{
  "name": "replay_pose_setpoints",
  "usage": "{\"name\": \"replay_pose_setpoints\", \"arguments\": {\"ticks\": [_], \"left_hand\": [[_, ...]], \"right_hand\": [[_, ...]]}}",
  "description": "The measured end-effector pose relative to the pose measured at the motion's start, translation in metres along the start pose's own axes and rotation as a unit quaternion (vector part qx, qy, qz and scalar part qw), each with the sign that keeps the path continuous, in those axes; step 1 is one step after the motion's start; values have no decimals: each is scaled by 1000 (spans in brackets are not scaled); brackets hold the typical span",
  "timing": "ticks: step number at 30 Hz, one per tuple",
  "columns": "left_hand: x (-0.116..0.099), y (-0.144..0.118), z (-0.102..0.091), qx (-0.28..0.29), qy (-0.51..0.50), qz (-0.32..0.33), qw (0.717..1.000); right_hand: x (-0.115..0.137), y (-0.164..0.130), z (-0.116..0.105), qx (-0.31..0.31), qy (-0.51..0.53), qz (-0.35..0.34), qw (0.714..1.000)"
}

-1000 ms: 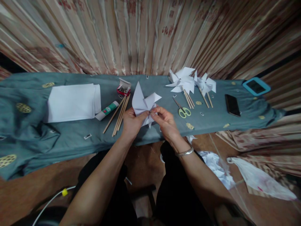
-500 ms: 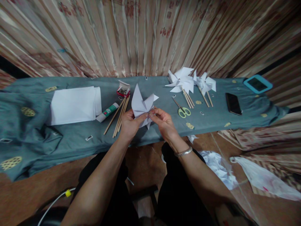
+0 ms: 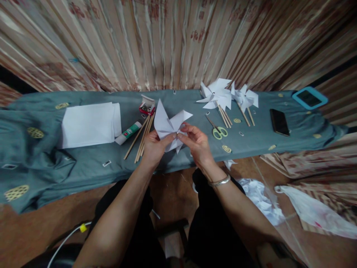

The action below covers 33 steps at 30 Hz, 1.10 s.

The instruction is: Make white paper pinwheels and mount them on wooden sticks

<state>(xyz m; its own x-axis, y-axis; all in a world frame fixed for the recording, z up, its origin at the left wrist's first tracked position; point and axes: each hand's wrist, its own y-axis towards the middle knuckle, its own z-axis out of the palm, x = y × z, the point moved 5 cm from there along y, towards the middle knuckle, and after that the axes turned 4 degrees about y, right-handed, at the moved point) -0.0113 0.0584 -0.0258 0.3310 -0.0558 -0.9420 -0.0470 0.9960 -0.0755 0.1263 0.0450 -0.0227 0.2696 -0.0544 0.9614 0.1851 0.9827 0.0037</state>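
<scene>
A white paper pinwheel head [image 3: 167,124] with pointed blades is held over the near part of the table. My left hand [image 3: 156,146] is closed on its lower left, the thumb pressing towards the middle. My right hand [image 3: 196,143] pinches at the centre, where a small shiny thumbtack [image 3: 177,134] shows between the thumb tips. Its fingers partly hide the right blades. Beside my left hand lie several wooden sticks [image 3: 143,139], with an open red box of metal tacks [image 3: 146,107] at their far end. Green-handled scissors [image 3: 219,131] rest to the right of my right hand.
To the left are a stack of white paper [image 3: 87,125] and a glue stick [image 3: 128,133]. Finished pinwheels on sticks [image 3: 219,95] lie at the back right, near a black phone [image 3: 279,122] and a blue-framed tablet [image 3: 310,97]. Crumpled paper [image 3: 260,201] is on the floor.
The right fingers have lifted and spread slightly at the pinwheel's centre, showing more of the shiny tack. The pinwheel head has tilted a little. The view has shifted slightly.
</scene>
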Motion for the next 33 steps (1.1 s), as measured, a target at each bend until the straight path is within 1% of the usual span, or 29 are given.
{"name": "replay_pose_setpoints", "arguments": {"ticks": [2,4,11,16,25,33], "left_hand": [[0,0,0,-2,-4,-3,1000],[1,0,0,-6,-9,-7,1000],[0,-1,0,-12,-12,-15,1000],[1,-2,0,-8,-8,-15,1000],[1,-3,1,-12,-34,-22,999],[-1,-4,0,-3,2,-10,1000]], "right_hand": [[-1,1,-2,-19,-3,-4,1000],[-2,1,-3,-23,-1,-4,1000],[-2,2,-2,-13,44,23,999],[-1,2,0,17,40,45,998],[3,-1,-1,2,35,61,998],[3,1,-3,11,22,67,997]]}}
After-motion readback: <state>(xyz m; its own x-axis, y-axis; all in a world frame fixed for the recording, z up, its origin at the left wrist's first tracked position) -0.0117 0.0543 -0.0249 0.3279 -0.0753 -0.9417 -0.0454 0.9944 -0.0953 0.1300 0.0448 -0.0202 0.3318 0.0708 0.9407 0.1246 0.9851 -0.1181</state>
